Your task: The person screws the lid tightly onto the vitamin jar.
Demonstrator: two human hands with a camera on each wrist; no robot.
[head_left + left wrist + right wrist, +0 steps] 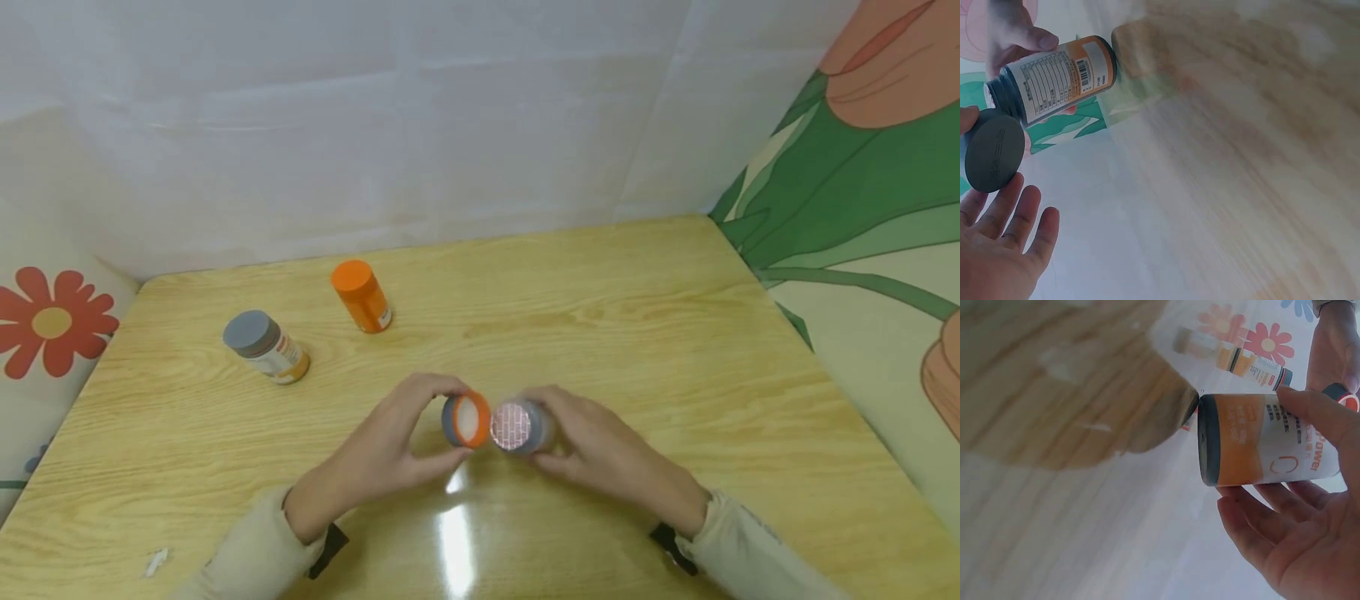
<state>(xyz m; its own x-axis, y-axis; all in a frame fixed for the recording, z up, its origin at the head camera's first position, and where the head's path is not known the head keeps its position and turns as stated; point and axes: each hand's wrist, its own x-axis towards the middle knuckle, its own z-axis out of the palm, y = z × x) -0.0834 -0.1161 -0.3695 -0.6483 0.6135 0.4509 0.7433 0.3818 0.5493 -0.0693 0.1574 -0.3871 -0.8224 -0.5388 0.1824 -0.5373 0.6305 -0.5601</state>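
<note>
In the head view, my left hand (390,442) pinches a round screw cap (450,422) between thumb and fingers. The cap is dark grey outside, with an orange rim and a white liner facing the bottle. My right hand (600,429) grips a supplement bottle (542,427), its mouth covered by a pink-silver patterned foil seal (511,426). Cap and bottle mouth are side by side, nearly meeting. The bottle's white and orange label (1282,440) shows in the right wrist view, above a dark base. From the left wrist, the cap's flat grey top (995,151) is visible.
A grey-lidded bottle (272,350) with a white and orange label stands on the left of the wooden table (600,292). Behind it to the right is an orange bottle (363,297). A small white scrap (156,562) lies near the front left.
</note>
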